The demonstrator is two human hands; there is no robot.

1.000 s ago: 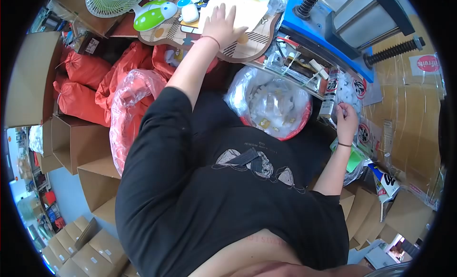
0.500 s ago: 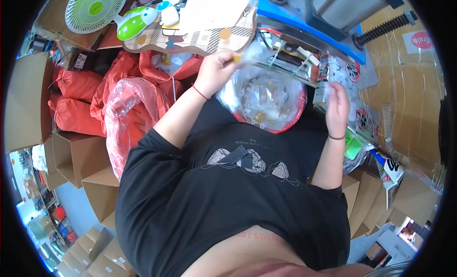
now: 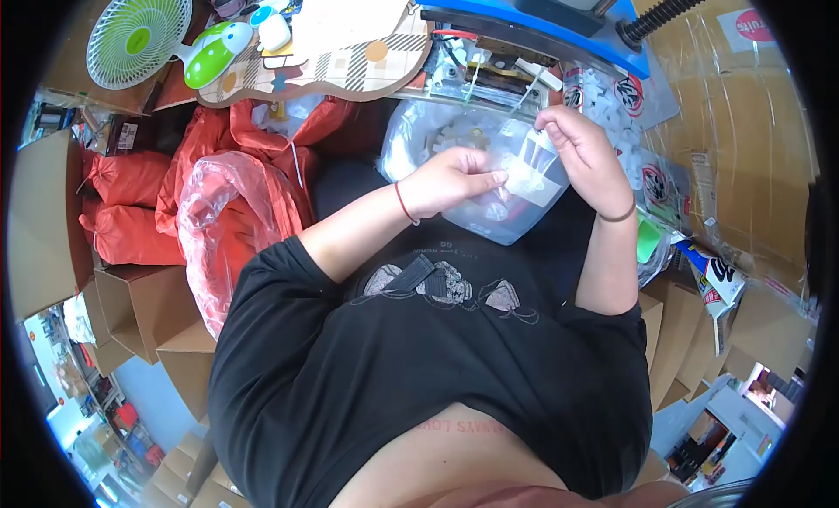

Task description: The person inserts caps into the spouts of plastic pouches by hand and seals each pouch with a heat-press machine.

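A clear plastic bag (image 3: 489, 221) with white printing and a pale rectangular patch spreads between my hands, in front of my black shirt. My right hand (image 3: 584, 158) is closed on its upper right edge, fingers pinched together. From the left, my left hand (image 3: 450, 183) pinches at the bag's near side, thumb pointing right; anything small between its fingertips is hidden. Behind and below the bag stands a tub lined with clear plastic (image 3: 409, 141), holding small pale pieces, now partly covered.
Red sacks (image 3: 131, 180) and open cardboard boxes (image 3: 140, 303) stand at left. A patterned board (image 3: 350, 71) with papers and a green-white fan (image 3: 140, 38) lies ahead. A blue machine (image 3: 524, 19) stands front right, beside bags of white pieces (image 3: 599, 106).
My left hand has come down and right from near the board's edge, and my right hand has moved left and up. The clear bag now spreads between them over the tub.
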